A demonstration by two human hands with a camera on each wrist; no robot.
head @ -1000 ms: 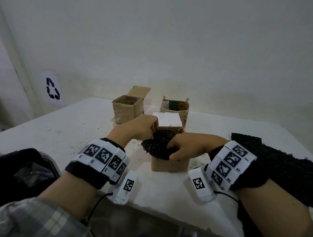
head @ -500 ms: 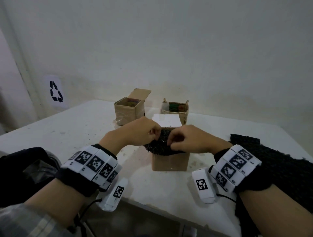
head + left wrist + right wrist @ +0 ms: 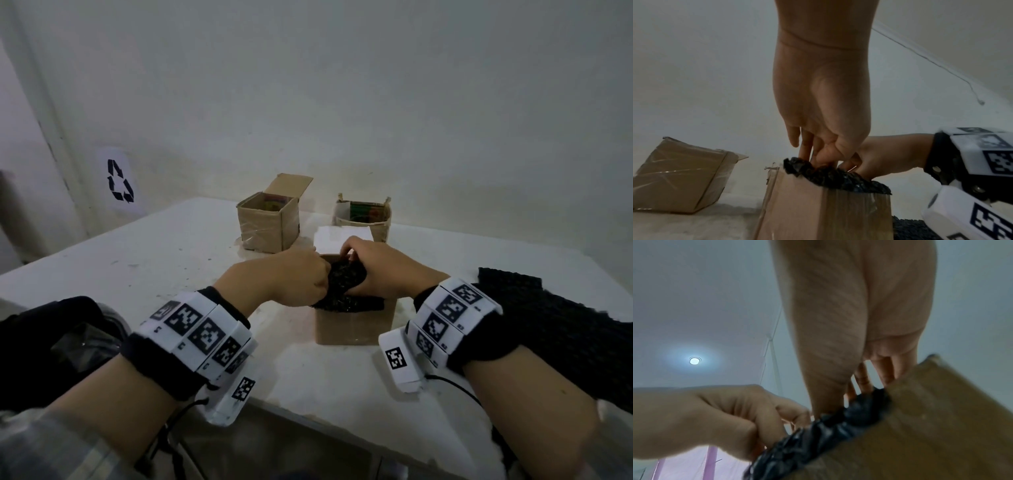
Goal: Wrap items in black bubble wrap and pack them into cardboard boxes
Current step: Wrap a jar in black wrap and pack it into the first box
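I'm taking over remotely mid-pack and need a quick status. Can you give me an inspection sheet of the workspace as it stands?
Surface: white table, scuffed and speckled with dark bits.
Job's things: black bubble-wrap bundle at the mouth of the near cardboard box, part hanging over the front rim; spare bubble wrap lying to the right.
Clutter: two open boxes at the back holding coloured items; dark bag at left.
Grippers: left hand and right hand both grip the bundle.
Cables: thin black leads from both wrist units.
Surroundings: plain wall, recycling sign.
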